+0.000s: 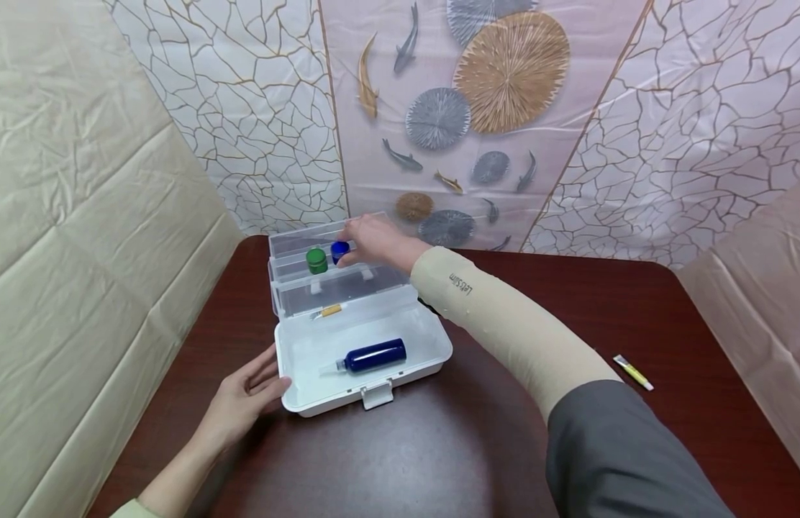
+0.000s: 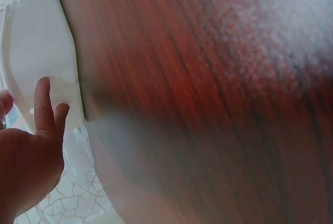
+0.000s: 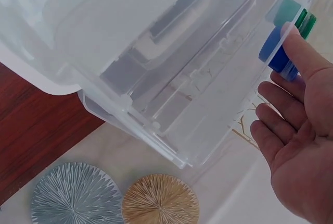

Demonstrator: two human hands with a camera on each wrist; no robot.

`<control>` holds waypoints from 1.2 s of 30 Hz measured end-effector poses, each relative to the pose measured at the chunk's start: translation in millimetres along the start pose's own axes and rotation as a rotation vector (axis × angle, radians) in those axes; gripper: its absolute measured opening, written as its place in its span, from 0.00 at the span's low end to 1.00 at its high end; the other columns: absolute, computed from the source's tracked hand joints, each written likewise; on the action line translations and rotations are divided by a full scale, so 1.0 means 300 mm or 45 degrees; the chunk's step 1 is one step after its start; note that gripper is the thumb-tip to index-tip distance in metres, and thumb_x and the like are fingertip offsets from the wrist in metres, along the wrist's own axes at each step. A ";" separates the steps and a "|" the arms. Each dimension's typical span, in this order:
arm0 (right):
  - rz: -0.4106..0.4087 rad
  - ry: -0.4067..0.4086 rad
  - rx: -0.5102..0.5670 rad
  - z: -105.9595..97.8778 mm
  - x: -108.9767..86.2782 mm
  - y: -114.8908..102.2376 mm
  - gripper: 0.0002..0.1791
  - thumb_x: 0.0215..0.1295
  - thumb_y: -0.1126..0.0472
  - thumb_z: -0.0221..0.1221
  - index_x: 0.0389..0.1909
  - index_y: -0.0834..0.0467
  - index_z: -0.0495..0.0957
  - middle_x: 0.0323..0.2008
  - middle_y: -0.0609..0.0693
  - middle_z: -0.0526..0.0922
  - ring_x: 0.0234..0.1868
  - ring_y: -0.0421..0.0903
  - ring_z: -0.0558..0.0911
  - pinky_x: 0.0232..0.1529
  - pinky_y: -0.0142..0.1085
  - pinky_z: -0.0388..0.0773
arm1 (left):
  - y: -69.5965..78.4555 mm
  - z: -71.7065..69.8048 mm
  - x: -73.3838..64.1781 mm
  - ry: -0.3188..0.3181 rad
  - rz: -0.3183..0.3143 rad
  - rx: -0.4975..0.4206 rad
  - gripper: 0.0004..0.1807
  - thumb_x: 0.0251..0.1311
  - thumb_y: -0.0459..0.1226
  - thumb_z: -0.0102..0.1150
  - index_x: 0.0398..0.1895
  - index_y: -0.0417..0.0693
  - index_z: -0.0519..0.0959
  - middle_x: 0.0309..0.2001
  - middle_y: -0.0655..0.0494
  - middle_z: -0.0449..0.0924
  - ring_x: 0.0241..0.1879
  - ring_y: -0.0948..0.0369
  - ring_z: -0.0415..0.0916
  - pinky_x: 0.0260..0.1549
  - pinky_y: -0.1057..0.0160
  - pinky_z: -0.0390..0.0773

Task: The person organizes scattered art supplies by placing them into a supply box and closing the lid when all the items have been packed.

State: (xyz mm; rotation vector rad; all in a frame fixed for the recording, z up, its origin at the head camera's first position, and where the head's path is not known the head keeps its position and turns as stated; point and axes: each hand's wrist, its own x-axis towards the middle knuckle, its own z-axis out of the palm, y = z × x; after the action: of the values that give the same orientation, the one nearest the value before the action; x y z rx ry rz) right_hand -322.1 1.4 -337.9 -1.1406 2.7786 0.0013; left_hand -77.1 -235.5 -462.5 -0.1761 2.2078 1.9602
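A white plastic storage box point(image 1: 283, 403) stands unlatched on the table, its clear lid raised at the back. My left hand point(image 1: 244, 396) holds the box's left end, thumb at the rim and fingers along the outer wall. At the raised lid, my right hand point(image 1: 377, 241) pinches a small blue paint jar point(image 1: 339, 250) between thumb and forefinger. Beside that jar, a green paint jar point(image 1: 316, 260) sits in the lid's clear tray point(image 3: 229, 104). Inside the box lie a dark blue bottle point(image 1: 376, 355) with a clear nozzle and a small yellow-orange tube point(image 1: 332, 310).
A yellow tube point(image 1: 633, 373) lies on the dark red wooden table point(image 1: 503, 446), out to the right. Patterned cloth point(image 1: 264, 108) hangs behind the table, with pale cloth point(image 1: 63, 288) on the left side. The box's front latch point(image 1: 377, 396) hangs down.
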 end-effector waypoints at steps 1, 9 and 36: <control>0.001 -0.004 -0.001 0.000 0.002 0.001 0.35 0.72 0.39 0.67 0.73 0.52 0.78 0.59 0.51 0.84 0.60 0.52 0.81 0.62 0.47 0.79 | 0.000 0.000 0.000 -0.001 -0.005 0.000 0.41 0.74 0.33 0.66 0.85 0.44 0.58 0.74 0.30 0.69 0.56 0.71 0.81 0.49 0.64 0.87; 0.009 -0.047 -0.004 -0.006 0.009 0.011 0.35 0.71 0.39 0.68 0.72 0.52 0.79 0.61 0.51 0.83 0.62 0.53 0.80 0.66 0.47 0.77 | 0.003 0.001 -0.001 -0.004 -0.009 0.006 0.41 0.74 0.33 0.66 0.85 0.45 0.59 0.74 0.30 0.69 0.58 0.66 0.81 0.50 0.63 0.87; 0.103 -0.017 0.123 -0.079 -0.104 0.084 0.41 0.73 0.33 0.64 0.79 0.50 0.72 0.79 0.57 0.69 0.76 0.60 0.70 0.75 0.54 0.69 | 0.007 -0.003 0.001 0.001 -0.026 0.055 0.42 0.74 0.35 0.67 0.86 0.45 0.58 0.74 0.31 0.69 0.59 0.68 0.80 0.51 0.64 0.87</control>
State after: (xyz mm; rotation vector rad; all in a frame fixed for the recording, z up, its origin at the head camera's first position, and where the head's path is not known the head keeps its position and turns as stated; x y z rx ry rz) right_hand -320.9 40.0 -311.7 -1.0019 2.7775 -0.1154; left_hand -78.0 -236.0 -460.5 -0.1924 2.2376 1.9010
